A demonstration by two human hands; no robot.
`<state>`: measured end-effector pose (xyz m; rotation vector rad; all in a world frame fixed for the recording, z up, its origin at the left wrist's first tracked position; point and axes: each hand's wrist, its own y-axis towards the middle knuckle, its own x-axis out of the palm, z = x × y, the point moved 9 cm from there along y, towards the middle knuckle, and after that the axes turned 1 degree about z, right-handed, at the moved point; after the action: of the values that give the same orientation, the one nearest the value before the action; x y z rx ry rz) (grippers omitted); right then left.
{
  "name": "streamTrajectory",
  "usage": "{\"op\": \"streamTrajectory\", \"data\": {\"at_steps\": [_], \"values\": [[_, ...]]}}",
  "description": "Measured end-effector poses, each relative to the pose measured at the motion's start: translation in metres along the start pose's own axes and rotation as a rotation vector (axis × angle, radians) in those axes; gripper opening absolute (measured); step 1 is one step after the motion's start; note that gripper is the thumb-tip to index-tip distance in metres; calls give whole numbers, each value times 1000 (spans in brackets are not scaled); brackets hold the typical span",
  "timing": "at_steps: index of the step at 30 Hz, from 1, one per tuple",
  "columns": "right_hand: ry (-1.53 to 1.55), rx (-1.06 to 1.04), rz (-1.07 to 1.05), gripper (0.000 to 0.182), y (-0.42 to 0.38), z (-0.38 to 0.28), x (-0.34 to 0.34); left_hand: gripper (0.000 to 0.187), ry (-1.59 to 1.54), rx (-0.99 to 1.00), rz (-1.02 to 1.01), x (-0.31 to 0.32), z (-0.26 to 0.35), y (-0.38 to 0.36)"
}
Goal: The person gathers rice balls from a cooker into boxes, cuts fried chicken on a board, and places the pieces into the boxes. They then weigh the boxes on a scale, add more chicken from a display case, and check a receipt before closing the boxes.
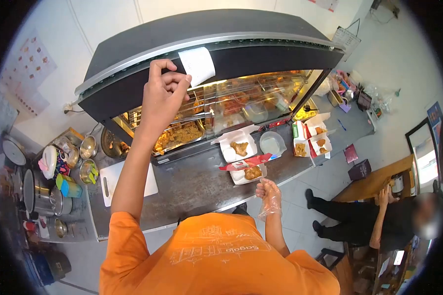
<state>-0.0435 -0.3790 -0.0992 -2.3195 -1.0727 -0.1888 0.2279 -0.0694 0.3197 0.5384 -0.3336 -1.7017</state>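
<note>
A white paper slip (198, 65) hangs against the dark top edge of the food warmer (261, 56). My left hand (163, 93) is raised to it, bare, with thumb and a finger pinching its lower left corner and the index finger curled above. Clear plastic covers my right hand (269, 196), which is low at the counter's front edge with its fingers curled in; nothing shows in them. Just beyond it is an open box (238, 180) holding a fried chicken piece (253, 172) beside something white. Behind that, another open box (226, 153) holds a chicken piece (239, 148).
More opened food boxes (312, 142) and a clear plastic tub (270, 142) stand on the counter (192, 184). A white cutting board (145, 182) lies at left, near bowls (88, 147) and pots. A person in black (374, 216) stands at right.
</note>
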Motion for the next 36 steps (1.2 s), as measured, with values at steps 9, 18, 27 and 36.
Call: {"op": "streamTrajectory", "data": {"at_steps": [9,18,27,36], "values": [[-18,18,-107,22,55,-33,-17,34,106,-19,98,-1,-4,-8],[-26,56,-247,20,105,-43,-5,29,217,39,183,-4,-5,-11],[-20,91,-288,22,123,-41,29,21,231,78,150,-5,4,-9],[-81,88,-260,24,122,-24,42,16,177,67,124,-12,15,3]]}}
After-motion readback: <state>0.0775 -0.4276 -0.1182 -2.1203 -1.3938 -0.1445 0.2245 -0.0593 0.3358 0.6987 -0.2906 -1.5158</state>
